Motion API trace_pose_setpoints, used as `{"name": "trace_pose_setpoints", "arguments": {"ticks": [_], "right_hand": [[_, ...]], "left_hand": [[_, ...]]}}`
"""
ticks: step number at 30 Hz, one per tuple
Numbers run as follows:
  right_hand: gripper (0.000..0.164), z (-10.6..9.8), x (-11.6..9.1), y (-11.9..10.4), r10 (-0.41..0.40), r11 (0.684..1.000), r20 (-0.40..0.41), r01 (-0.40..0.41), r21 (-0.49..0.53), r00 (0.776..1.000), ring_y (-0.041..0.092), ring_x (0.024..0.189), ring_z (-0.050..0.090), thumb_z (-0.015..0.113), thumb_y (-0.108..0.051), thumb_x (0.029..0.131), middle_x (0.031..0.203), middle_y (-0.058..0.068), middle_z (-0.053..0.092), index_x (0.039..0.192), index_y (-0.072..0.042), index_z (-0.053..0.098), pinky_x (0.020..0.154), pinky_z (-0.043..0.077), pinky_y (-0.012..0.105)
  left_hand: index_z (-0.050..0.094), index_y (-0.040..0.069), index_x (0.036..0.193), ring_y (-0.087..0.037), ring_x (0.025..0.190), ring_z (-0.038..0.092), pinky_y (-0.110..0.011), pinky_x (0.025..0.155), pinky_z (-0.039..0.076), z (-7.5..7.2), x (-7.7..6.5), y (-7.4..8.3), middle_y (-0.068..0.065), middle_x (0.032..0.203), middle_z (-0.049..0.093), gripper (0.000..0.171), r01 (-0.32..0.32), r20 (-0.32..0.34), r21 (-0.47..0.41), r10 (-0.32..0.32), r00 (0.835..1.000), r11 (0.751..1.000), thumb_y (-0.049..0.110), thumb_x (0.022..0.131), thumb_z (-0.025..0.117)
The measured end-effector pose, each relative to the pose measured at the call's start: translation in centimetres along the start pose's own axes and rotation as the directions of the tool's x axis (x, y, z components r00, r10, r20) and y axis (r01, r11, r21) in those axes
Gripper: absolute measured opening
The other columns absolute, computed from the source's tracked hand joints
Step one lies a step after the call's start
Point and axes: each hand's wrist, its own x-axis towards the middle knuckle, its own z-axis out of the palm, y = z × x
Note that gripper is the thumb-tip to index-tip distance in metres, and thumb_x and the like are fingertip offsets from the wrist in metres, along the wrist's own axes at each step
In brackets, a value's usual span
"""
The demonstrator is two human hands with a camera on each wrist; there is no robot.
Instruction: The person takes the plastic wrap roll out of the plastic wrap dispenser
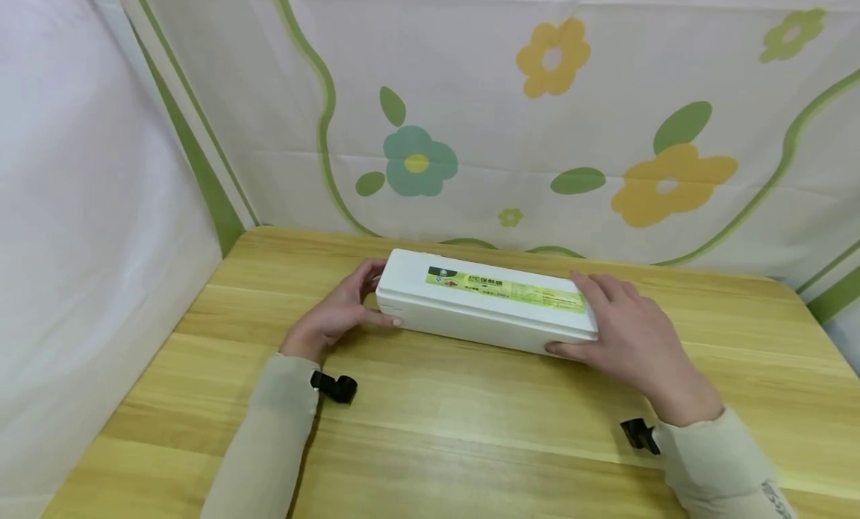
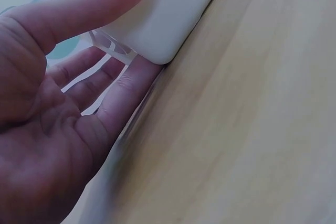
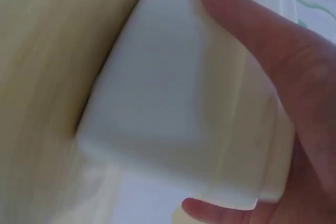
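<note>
A long white cling film box point(image 1: 497, 332) with a yellow-green label point(image 1: 507, 289) lies on the wooden table, its right end slightly closer to me. My left hand point(image 1: 346, 302) grips the left end, thumb on the front face and fingers curled behind. In the left wrist view, the fingers point(image 2: 123, 87) reach round the box's end point(image 2: 168, 19), low beside the tabletop. My right hand point(image 1: 631, 332) holds the right end, thumb on the front and fingers over the far side. The right wrist view shows that thumb point(image 3: 247, 19) pressed on the white wall point(image 3: 157, 87).
The wooden table point(image 1: 437, 437) spreads out in front of the box. Close behind it hangs a white cloth point(image 1: 470, 78) printed with flowers, and another pale cloth point(image 1: 94, 243) borders the left side. Black wrist mounts point(image 1: 336, 387) stick out from the sleeves.
</note>
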Motion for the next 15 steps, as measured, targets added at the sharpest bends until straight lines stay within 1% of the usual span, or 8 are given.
{"name": "trace_pose_setpoints", "arguments": {"ticks": [3,6,10,13,15], "right_hand": [[0.124,0.1,0.3,-0.6,0.008,1.0,0.008,-0.008,0.001,1.0,0.053,0.139,0.049,0.083,-0.08,0.074,0.154,0.029,0.052,0.161,-0.004,0.041,0.101,0.044,0.077],[0.122,0.3,0.3,-0.8,0.005,1.0,-0.017,-0.005,0.013,1.0,0.054,0.137,0.05,0.089,-0.073,0.073,0.152,0.03,0.053,0.159,-0.002,0.042,0.099,0.043,0.077],[0.113,0.8,0.3,-0.6,-0.041,0.999,-0.083,0.043,0.032,0.996,0.054,0.131,0.053,0.096,-0.061,0.071,0.149,0.027,0.056,0.156,-0.007,0.047,0.093,0.046,0.074],[0.108,1.0,0.3,-0.4,-0.086,0.996,-0.12,0.089,0.013,0.989,0.054,0.129,0.054,0.096,-0.06,0.072,0.147,0.025,0.058,0.156,-0.011,0.048,0.093,0.048,0.075],[0.107,1.2,0.1,-0.4,-0.113,0.994,-0.138,0.113,-0.01,0.984,0.053,0.129,0.056,0.095,-0.06,0.073,0.146,0.024,0.06,0.156,-0.011,0.049,0.094,0.049,0.074]], "left_hand": [[0.042,0.017,0.157,-0.03,0.149,0.044,-0.043,0.112,0.05,0.1,0.0,0.1,-0.006,0.162,0.048,0.1,0.002,0.003,-0.002,-0.002,1.0,1.0,-0.005,0.075,0.094],[0.041,0.016,0.157,-0.031,0.149,0.044,-0.041,0.111,0.05,0.1,-0.1,0.1,-0.007,0.163,0.047,0.1,-0.004,0.013,-0.001,0.004,1.0,1.0,-0.005,0.076,0.094],[0.039,0.016,0.157,-0.032,0.149,0.044,-0.039,0.109,0.051,0.0,-0.1,0.2,-0.008,0.163,0.046,0.099,-0.015,0.026,0.001,0.015,1.0,1.0,-0.006,0.077,0.093],[0.039,0.015,0.157,-0.032,0.149,0.044,-0.039,0.108,0.053,0.0,-0.1,0.2,-0.008,0.163,0.046,0.099,-0.021,0.033,-0.003,0.022,0.999,1.0,-0.007,0.077,0.092],[0.039,0.015,0.157,-0.032,0.149,0.044,-0.039,0.109,0.052,0.0,-0.1,0.2,-0.008,0.164,0.046,0.099,-0.024,0.034,-0.005,0.024,0.999,1.0,-0.007,0.076,0.092]]}}
